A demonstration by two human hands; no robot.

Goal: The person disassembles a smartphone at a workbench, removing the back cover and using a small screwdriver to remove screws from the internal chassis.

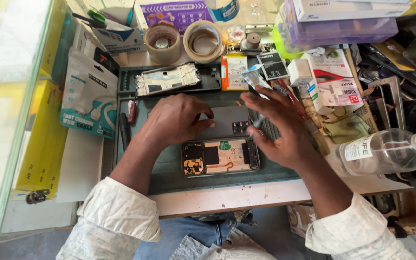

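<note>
Cluttered repair bench, green work mat (169,168): left hand (176,118) lies loosely curled, empty, beside the opened smartphone (220,156) as if steadying it, while right hand (278,125) pinches a thin tool (258,123) over its edge.

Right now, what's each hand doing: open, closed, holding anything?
Left hand: fingers curled, resting on the grey phone back cover; no clear grip.
Right hand: closed on a thin tool above the opened phone.

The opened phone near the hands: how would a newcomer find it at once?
On the green work mat, look at the front edge nearest the person, between the left hand and right hand. The opened phone lies flat there, its orange-and-black insides showing, unlike the silver frame farther back.
</note>
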